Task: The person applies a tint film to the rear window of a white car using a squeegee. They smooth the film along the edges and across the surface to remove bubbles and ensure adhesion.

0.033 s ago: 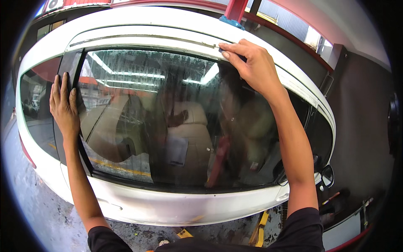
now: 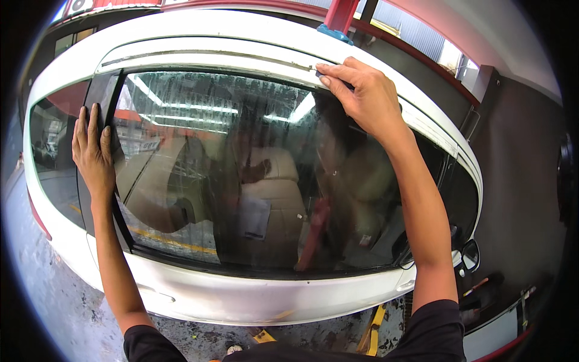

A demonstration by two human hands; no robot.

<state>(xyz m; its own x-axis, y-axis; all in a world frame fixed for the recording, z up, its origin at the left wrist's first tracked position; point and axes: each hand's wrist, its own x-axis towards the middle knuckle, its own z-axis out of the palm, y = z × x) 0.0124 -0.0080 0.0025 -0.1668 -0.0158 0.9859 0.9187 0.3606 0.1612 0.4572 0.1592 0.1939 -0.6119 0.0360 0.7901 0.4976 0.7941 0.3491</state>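
A white car fills the view, its side toward me. My left hand lies with fingers stretched flat against the black pillar trim at the left end of the door window. At the window's upper right edge my right hand is closed in a pinch. Between its thumb and fingers shows a bit of a small dark piece, mostly hidden, whose kind I cannot make out. It meets the white door frame where a dark, dirty strip mark runs leftward above the glass.
A red post with blue wrapping stands behind the roof. The side mirror juts out at right. Yellow metal arms reach under the car over the stained floor. A dark wall rises on the right.
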